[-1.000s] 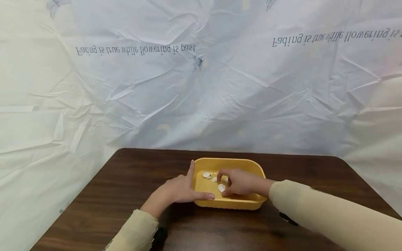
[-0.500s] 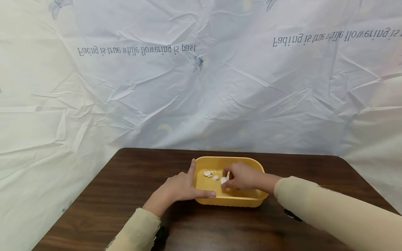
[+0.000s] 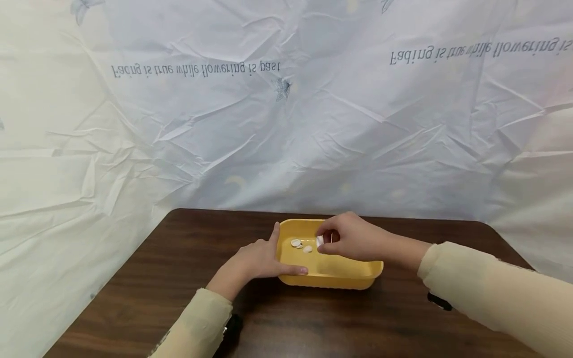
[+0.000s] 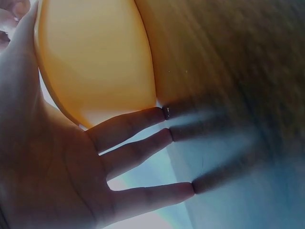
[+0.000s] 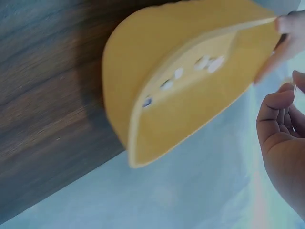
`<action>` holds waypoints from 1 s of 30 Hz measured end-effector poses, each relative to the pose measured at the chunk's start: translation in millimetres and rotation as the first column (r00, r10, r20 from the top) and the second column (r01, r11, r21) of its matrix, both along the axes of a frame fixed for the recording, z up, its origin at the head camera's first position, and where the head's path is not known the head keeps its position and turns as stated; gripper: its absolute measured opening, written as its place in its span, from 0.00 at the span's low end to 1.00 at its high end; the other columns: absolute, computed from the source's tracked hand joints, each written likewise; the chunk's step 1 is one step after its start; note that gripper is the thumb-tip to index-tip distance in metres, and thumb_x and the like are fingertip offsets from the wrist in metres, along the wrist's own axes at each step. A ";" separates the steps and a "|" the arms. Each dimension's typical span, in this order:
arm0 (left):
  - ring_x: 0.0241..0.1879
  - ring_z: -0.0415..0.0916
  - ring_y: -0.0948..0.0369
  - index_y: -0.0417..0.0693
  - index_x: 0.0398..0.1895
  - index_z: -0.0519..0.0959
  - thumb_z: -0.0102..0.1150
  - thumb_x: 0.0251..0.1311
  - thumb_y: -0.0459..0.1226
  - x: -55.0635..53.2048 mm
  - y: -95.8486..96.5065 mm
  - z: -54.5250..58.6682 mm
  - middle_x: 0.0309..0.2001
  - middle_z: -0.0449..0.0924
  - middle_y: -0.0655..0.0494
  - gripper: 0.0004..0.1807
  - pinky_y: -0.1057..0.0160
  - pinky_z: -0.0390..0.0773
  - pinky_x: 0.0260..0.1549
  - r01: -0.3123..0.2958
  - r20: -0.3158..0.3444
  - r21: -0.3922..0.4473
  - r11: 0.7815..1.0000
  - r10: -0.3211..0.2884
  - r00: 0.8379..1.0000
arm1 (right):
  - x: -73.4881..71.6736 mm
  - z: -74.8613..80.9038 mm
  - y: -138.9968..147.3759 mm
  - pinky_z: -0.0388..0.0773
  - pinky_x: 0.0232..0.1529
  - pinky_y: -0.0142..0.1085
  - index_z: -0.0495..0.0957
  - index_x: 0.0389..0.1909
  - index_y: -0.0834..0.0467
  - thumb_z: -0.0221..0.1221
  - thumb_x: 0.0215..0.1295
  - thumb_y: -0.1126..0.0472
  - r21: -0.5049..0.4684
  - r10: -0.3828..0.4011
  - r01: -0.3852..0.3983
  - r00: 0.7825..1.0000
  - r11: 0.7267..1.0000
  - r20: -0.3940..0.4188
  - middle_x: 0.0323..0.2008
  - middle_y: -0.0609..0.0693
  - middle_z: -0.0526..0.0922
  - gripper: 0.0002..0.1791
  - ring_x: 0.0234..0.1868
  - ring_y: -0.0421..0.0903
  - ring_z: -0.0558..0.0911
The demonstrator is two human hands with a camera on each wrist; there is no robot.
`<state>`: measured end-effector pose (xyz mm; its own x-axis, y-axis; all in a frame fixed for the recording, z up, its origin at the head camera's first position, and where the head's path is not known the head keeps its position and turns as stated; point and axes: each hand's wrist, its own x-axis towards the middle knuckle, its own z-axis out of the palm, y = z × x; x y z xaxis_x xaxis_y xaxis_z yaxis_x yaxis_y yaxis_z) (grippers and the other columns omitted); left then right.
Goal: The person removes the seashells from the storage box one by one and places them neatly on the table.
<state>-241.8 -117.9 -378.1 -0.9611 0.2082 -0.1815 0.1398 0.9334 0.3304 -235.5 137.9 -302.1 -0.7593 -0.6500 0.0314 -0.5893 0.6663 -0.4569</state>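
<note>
A yellow rectangular tray sits on the table, with several small flat white pieces on its floor towards the left. My left hand rests against the tray's left end, thumb along the near rim and index finger by the far corner. Its other fingers stretch straight below the rim in the left wrist view. Above the tray, the thumb and index finger of my right hand pinch a small flat white piece. Seen from the right wrist, that hand is beside the tray's rim with its fingers curled.
The dark brown wooden table extends around the tray on all sides. Behind it hangs a wrinkled pale sheet printed with upside-down lettering.
My right hand has picked up a white piece from the tray floor, then lifted it up and away over the tray. My left hand keeps its place at the tray's left end.
</note>
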 end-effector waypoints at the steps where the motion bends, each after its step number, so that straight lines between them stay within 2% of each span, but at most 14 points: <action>1: 0.36 0.82 0.55 0.56 0.89 0.32 0.60 0.38 0.87 -0.3 -0.2 0.7 0.49 0.87 0.43 0.84 0.54 0.79 0.34 0.005 0.005 0.004 1.000 -0.005 1.000 | 3.6 1.0 -1.9 0.79 0.36 0.32 0.87 0.48 0.53 0.69 0.72 0.54 -0.005 0.016 -0.016 1.000 1.000 -0.003 0.32 0.39 0.84 0.09 0.32 0.36 0.80; 3: 0.33 0.81 0.56 0.57 0.89 0.31 0.60 0.39 0.87 -1.3 -0.6 2.4 0.42 0.86 0.46 0.84 0.55 0.77 0.33 0.016 0.008 0.011 1.000 -0.016 1.000 | 11.5 1.4 -7.4 0.81 0.33 0.31 0.87 0.46 0.53 0.71 0.70 0.54 -0.022 0.046 -0.045 0.999 0.999 0.014 0.33 0.39 0.85 0.09 0.30 0.35 0.81; 6: 0.31 0.80 0.56 0.56 0.89 0.30 0.61 0.42 0.85 -3.3 -0.8 4.4 0.36 0.84 0.49 0.82 0.56 0.77 0.33 0.029 -0.004 0.007 1.000 -0.029 1.000 | 24.1 -1.5 -18.4 0.83 0.30 0.32 0.85 0.42 0.53 0.73 0.67 0.58 -0.085 0.081 -0.074 0.992 0.994 0.092 0.33 0.40 0.86 0.08 0.26 0.35 0.84; 8: 0.33 0.81 0.56 0.54 0.89 0.31 0.63 0.46 0.82 -4.4 -0.6 5.8 0.38 0.85 0.47 0.80 0.55 0.79 0.35 0.041 -0.024 -0.004 0.999 -0.041 0.999 | 32.9 -5.1 -25.6 0.84 0.28 0.33 0.84 0.42 0.54 0.73 0.65 0.61 -0.128 0.115 -0.095 0.981 0.987 0.155 0.32 0.41 0.87 0.08 0.23 0.37 0.84; 10: 0.34 0.82 0.54 0.54 0.89 0.31 0.63 0.51 0.78 -5.1 -0.4 6.9 0.40 0.86 0.44 0.76 0.53 0.80 0.38 0.054 -0.024 -0.011 0.998 -0.055 0.998 | 41.5 -10.1 -32.4 0.83 0.29 0.30 0.83 0.42 0.53 0.72 0.65 0.64 -0.129 0.170 -0.152 0.976 0.980 0.137 0.32 0.39 0.86 0.09 0.24 0.33 0.83; 13: 0.37 0.83 0.53 0.53 0.89 0.31 0.62 0.53 0.78 -4.5 -0.1 8.5 0.47 0.87 0.41 0.75 0.52 0.81 0.41 0.061 -0.027 -0.016 0.998 -0.062 0.998 | 52.9 -19.4 -40.9 0.79 0.34 0.25 0.81 0.41 0.51 0.70 0.66 0.66 -0.009 0.288 -0.288 0.958 0.958 0.002 0.32 0.37 0.83 0.09 0.28 0.29 0.78; 15: 0.36 0.82 0.53 0.54 0.89 0.29 0.62 0.51 0.80 -3.3 -0.1 9.5 0.47 0.86 0.41 0.77 0.53 0.80 0.41 0.050 -0.010 0.001 0.999 -0.050 0.999 | 58.7 -26.3 -46.2 0.77 0.39 0.24 0.81 0.43 0.50 0.68 0.69 0.65 0.135 0.361 -0.346 0.926 0.928 -0.107 0.35 0.37 0.81 0.09 0.33 0.28 0.77; 18: 0.34 0.80 0.54 0.56 0.88 0.28 0.62 0.44 0.84 -1.4 -0.3 9.6 0.44 0.84 0.44 0.81 0.56 0.77 0.37 0.028 0.002 0.029 0.999 -0.028 1.000 | 65.2 -36.4 -52.8 0.76 0.41 0.23 0.81 0.48 0.50 0.67 0.72 0.63 0.337 0.450 -0.371 0.872 0.865 -0.193 0.38 0.39 0.81 0.09 0.38 0.29 0.77; 20: 0.32 0.79 0.54 0.57 0.88 0.27 0.63 0.41 0.85 0.0 -0.5 8.5 0.40 0.82 0.46 0.83 0.57 0.75 0.35 0.015 0.021 0.049 0.999 -0.016 1.000 | 67.5 -42.6 -56.8 0.76 0.40 0.22 0.81 0.53 0.50 0.66 0.73 0.62 0.414 0.481 -0.370 0.853 0.832 -0.205 0.41 0.40 0.81 0.11 0.39 0.30 0.77; 23: 0.32 0.78 0.55 0.57 0.88 0.28 0.63 0.40 0.85 2.1 -0.2 5.8 0.40 0.81 0.46 0.84 0.56 0.75 0.36 0.006 0.025 0.053 0.999 -0.007 1.000 | 69.1 -51.6 -62.0 0.73 0.37 0.20 0.82 0.55 0.48 0.66 0.72 0.62 0.453 0.511 -0.384 0.837 0.804 -0.197 0.42 0.40 0.82 0.13 0.36 0.29 0.75; 27: 0.34 0.78 0.55 0.56 0.89 0.29 0.62 0.40 0.85 3.9 0.5 1.9 0.47 0.83 0.43 0.84 0.55 0.76 0.39 -0.002 0.022 0.045 0.999 0.001 1.000 | 69.7 -61.1 -67.1 0.72 0.34 0.20 0.84 0.54 0.45 0.67 0.72 0.63 0.450 0.527 -0.419 0.838 0.789 -0.143 0.41 0.39 0.82 0.14 0.33 0.28 0.75; 30: 0.34 0.78 0.55 0.57 0.89 0.29 0.62 0.40 0.85 3.5 -0.1 -1.3 0.47 0.83 0.42 0.83 0.56 0.76 0.38 0.000 0.020 0.044 0.999 -0.001 1.000 | 70.2 -66.0 -68.6 0.71 0.32 0.20 0.84 0.52 0.45 0.68 0.71 0.63 0.444 0.538 -0.440 0.835 0.781 -0.117 0.40 0.39 0.80 0.14 0.31 0.28 0.73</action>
